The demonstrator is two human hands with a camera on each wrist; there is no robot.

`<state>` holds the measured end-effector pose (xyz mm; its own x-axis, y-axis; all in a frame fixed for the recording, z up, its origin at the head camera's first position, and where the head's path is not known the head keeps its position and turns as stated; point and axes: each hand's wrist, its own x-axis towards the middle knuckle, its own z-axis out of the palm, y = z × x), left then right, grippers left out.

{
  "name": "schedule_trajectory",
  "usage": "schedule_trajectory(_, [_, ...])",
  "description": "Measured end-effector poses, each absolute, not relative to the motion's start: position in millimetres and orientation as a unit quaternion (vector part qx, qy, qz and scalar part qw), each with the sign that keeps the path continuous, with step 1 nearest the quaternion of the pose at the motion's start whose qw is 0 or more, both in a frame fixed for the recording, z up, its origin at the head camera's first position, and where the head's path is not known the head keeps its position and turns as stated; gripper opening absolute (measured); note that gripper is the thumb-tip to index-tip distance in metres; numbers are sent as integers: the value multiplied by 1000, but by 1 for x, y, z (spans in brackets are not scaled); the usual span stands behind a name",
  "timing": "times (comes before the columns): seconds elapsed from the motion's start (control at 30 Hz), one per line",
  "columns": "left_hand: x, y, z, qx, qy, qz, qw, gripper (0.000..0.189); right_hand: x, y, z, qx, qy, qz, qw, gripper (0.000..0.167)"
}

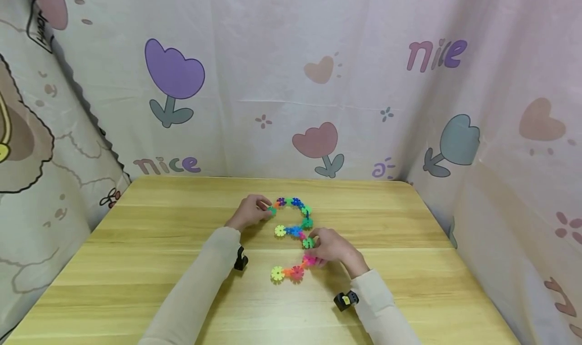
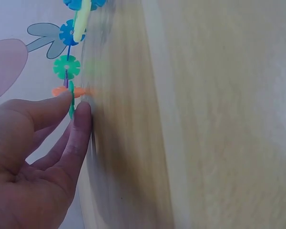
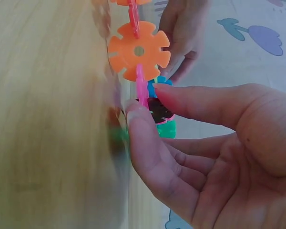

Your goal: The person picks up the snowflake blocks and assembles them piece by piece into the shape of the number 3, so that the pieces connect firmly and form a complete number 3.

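Note:
A chain of colourful notched plastic snowflake discs (image 1: 296, 231) lies on the wooden table in a shape like a 3. At its upper left end, my left hand (image 1: 249, 212) pinches a green disc (image 2: 71, 99) between thumb and fingertips, beside an orange disc (image 2: 62, 91). Lower down, my right hand (image 1: 333, 246) has thumb and index finger about a dark disc (image 3: 158, 109), partly hidden by the fingers. A pink disc (image 3: 141, 88) and an orange disc (image 3: 138, 51) join on there. The lower end finishes in a yellow disc (image 1: 278, 273).
The light wooden table (image 1: 150, 264) carries the chain near its middle. Behind it hangs a printed curtain (image 1: 254, 82), with more curtain along both sides. A small black device (image 1: 346, 300) is strapped at the right wrist, another (image 1: 241, 259) at the left.

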<state>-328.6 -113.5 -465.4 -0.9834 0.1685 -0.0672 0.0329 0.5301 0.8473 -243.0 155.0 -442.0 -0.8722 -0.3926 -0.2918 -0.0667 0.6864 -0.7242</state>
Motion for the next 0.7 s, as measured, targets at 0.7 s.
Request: schedule_trajectory(0.7, [-327,-114,-465,65,877,471,69,27,-229,150,-428,-192,929,-267,169,82])
